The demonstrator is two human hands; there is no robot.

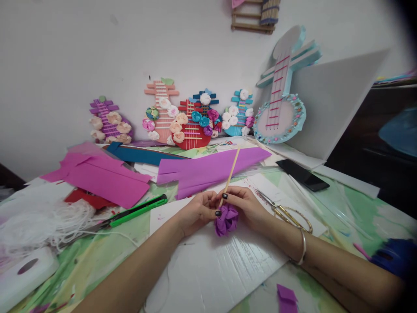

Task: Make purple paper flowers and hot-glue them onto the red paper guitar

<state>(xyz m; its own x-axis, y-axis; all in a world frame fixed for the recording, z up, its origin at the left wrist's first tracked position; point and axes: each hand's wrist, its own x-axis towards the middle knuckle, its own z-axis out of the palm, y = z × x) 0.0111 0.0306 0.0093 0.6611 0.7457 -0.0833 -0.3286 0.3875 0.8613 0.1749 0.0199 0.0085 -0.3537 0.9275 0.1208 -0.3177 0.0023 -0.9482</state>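
Both hands meet over a white board (208,269) around a purple paper flower (226,221) on a thin wooden stick (232,171). The flower's head points toward me and the stick slants up and away. My left hand (198,214) pinches the base of the flower where it meets the stick. Opposite it, my right hand (249,208) closes its thumb and fingers on the same spot. The fingers hide the join between flower and stick. Gold-handled scissors (286,214) lie just right of my right hand.
A green box cutter (138,211) and white cord (42,224) lie to the left. Pink paper (107,174) and purple paper (211,169) spread behind my hands. A phone (302,174) rests at the right. Decorated paper instruments (192,130) lean against the wall.
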